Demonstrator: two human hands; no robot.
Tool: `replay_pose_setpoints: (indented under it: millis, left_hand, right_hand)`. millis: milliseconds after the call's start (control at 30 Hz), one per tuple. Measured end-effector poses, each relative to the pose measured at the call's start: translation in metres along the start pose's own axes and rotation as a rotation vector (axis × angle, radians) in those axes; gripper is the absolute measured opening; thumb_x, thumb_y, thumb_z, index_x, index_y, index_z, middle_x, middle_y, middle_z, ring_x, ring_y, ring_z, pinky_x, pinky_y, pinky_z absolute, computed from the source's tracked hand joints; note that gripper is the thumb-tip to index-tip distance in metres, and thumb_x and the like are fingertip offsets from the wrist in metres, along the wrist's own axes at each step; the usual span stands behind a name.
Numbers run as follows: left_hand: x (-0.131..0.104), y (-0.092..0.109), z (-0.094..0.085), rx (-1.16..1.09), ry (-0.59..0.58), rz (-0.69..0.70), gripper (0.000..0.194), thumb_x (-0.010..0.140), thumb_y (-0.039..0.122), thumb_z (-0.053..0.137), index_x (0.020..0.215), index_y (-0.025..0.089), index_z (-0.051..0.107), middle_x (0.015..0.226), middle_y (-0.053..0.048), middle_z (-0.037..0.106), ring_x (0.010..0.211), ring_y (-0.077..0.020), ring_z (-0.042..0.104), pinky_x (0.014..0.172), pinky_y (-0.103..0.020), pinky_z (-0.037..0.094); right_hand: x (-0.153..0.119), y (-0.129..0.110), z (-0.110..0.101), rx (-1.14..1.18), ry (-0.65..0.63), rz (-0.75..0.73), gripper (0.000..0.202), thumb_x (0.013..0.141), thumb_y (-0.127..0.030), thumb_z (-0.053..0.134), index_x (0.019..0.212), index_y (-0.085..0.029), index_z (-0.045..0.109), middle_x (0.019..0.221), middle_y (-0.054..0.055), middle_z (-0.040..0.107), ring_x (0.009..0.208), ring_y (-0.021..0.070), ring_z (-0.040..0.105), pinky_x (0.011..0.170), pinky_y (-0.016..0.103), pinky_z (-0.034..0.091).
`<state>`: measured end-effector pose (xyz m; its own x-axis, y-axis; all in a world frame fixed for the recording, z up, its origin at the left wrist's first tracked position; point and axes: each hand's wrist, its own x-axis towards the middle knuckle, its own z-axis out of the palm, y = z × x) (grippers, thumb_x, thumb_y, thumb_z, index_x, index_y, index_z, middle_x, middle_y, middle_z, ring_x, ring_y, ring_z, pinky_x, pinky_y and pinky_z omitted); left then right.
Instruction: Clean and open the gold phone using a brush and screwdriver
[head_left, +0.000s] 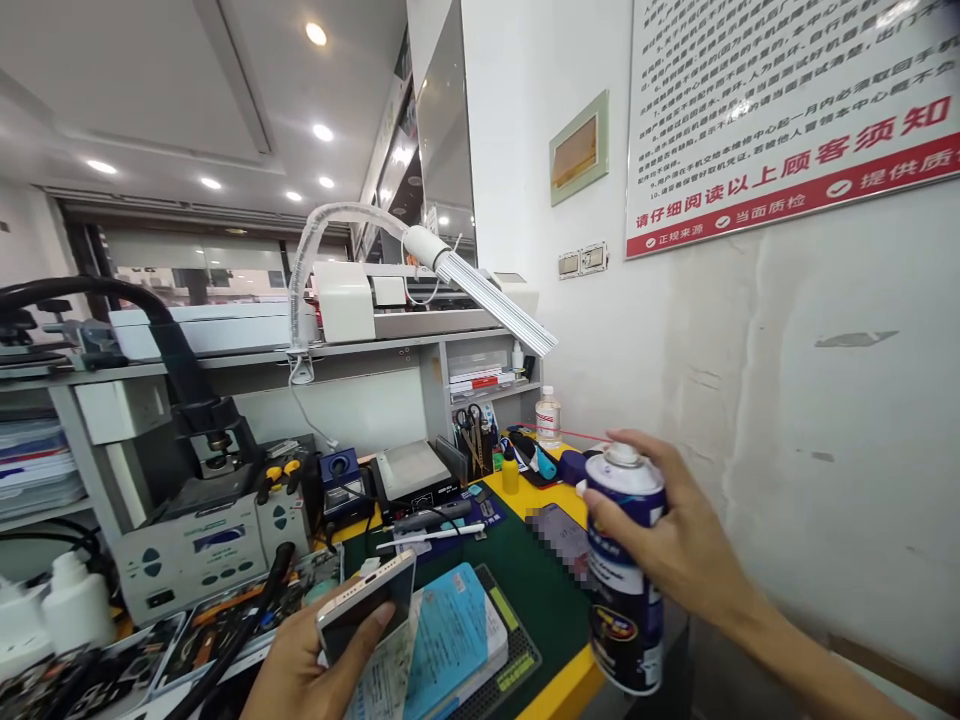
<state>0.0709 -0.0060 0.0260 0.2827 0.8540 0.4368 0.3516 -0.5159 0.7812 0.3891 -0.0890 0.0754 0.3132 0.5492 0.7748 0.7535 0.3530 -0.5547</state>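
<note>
My left hand is closed round a smartphone with a pale gold frame. Its bottom edge, with port and speaker holes, is turned upward, and my thumb lies on its dark face. In my right hand is a dark blue and white spray can, upright, with the index finger on top of the nozzle. A thin red straw sticks out leftward from the nozzle. Below and between the hands lies a blue-covered booklet on the green mat.
Another phone lies on the mat beside the can. A soldering or hot-air station and trays of parts stand at left. A yellow bottle and a clear bottle stand behind. A white lamp arches above; a wall is at right.
</note>
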Motion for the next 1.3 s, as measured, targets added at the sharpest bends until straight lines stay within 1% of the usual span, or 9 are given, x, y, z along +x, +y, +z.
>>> replay_pose_setpoints:
  millis: [133, 300, 400, 467, 567, 733, 933, 1100, 1300]
  left_hand:
    - [0.0, 0.003, 0.0, -0.005, -0.006, -0.005, 0.034, 0.087, 0.054, 0.062, 0.09, 0.023, 0.077, 0.089, -0.004, 0.078, 0.085, -0.0273, 0.073, 0.074, -0.03, 0.06]
    - [0.0, 0.0, 0.0, 0.003, -0.048, 0.05, 0.035, 0.092, 0.051, 0.057, 0.076, 0.022, 0.07, 0.074, -0.002, 0.068, 0.072, -0.0218, 0.065, 0.078, -0.031, 0.057]
    - [0.0, -0.001, 0.0, 0.002, -0.056, 0.08, 0.034, 0.093, 0.049, 0.056, 0.075, 0.022, 0.066, 0.07, -0.001, 0.063, 0.073, -0.021, 0.063, 0.076, -0.029, 0.055]
    - [0.0, -0.001, -0.002, -0.001, -0.078, 0.086, 0.03, 0.094, 0.047, 0.055, 0.085, 0.022, 0.069, 0.074, -0.002, 0.065, 0.08, -0.0228, 0.065, 0.074, -0.028, 0.055]
    - [0.0, -0.002, -0.004, 0.012, -0.079, 0.066, 0.03, 0.095, 0.047, 0.055, 0.102, 0.022, 0.07, 0.079, -0.004, 0.068, 0.081, -0.0234, 0.065, 0.072, -0.028, 0.055]
    - [-0.001, -0.006, -0.006, 0.014, -0.081, 0.043, 0.032, 0.096, 0.048, 0.053, 0.104, 0.023, 0.071, 0.081, -0.004, 0.069, 0.073, -0.0213, 0.064, 0.062, -0.026, 0.053]
    - [0.001, -0.005, -0.013, 0.037, -0.108, 0.071, 0.029, 0.098, 0.041, 0.05, 0.109, 0.024, 0.071, 0.089, -0.003, 0.069, 0.082, -0.0207, 0.063, 0.074, -0.03, 0.052]
    - [0.001, -0.003, -0.014, -0.042, -0.133, 0.139, 0.026, 0.097, 0.028, 0.046, 0.097, 0.022, 0.072, 0.098, -0.007, 0.073, 0.089, -0.0233, 0.068, 0.079, -0.035, 0.054]
    - [0.003, -0.008, -0.002, 0.043, -0.072, 0.286, 0.025, 0.095, 0.021, 0.044, 0.085, 0.02, 0.067, 0.085, -0.007, 0.075, 0.078, -0.0208, 0.071, 0.072, -0.031, 0.053]
  right_hand:
    - [-0.011, -0.005, 0.041, 0.065, -0.074, -0.036, 0.045, 0.088, -0.036, 0.069, 0.128, -0.031, 0.051, 0.12, 0.005, 0.062, 0.099, 0.0235, 0.067, 0.084, 0.036, 0.058]
    - [-0.017, -0.001, 0.056, 0.054, -0.044, -0.064, 0.048, 0.088, -0.035, 0.07, 0.131, -0.033, 0.05, 0.128, 0.004, 0.058, 0.112, 0.0254, 0.061, 0.098, 0.041, 0.051]
    - [-0.023, 0.002, 0.055, 0.02, -0.047, -0.075, 0.059, 0.089, -0.038, 0.07, 0.141, -0.035, 0.043, 0.131, 0.005, 0.057, 0.112, 0.0263, 0.061, 0.097, 0.042, 0.052]
    - [-0.025, 0.003, 0.055, 0.009, -0.042, -0.091, 0.063, 0.089, -0.038, 0.07, 0.145, -0.036, 0.04, 0.134, 0.005, 0.056, 0.113, 0.0268, 0.06, 0.097, 0.042, 0.053]
    - [-0.028, 0.005, 0.055, 0.013, -0.035, -0.112, 0.064, 0.089, -0.037, 0.07, 0.146, -0.036, 0.04, 0.133, 0.005, 0.057, 0.111, 0.0262, 0.061, 0.097, 0.042, 0.053]
    - [-0.028, 0.008, 0.055, 0.05, -0.027, -0.117, 0.061, 0.089, -0.035, 0.07, 0.143, -0.035, 0.042, 0.13, 0.005, 0.059, 0.107, 0.0258, 0.064, 0.094, 0.042, 0.055]
    - [-0.032, -0.006, 0.045, 0.021, -0.028, -0.12, 0.053, 0.087, -0.037, 0.071, 0.135, -0.034, 0.049, 0.133, 0.005, 0.06, 0.108, 0.0274, 0.066, 0.095, 0.043, 0.056]
    - [-0.048, -0.022, 0.027, -0.029, -0.048, -0.171, 0.052, 0.086, -0.042, 0.07, 0.134, -0.033, 0.052, 0.128, 0.006, 0.064, 0.104, 0.0294, 0.068, 0.09, 0.042, 0.061]
    - [-0.082, -0.03, 0.019, -0.017, -0.041, -0.308, 0.053, 0.08, -0.035, 0.071, 0.13, -0.033, 0.055, 0.119, 0.008, 0.069, 0.097, 0.0326, 0.071, 0.085, 0.042, 0.064]
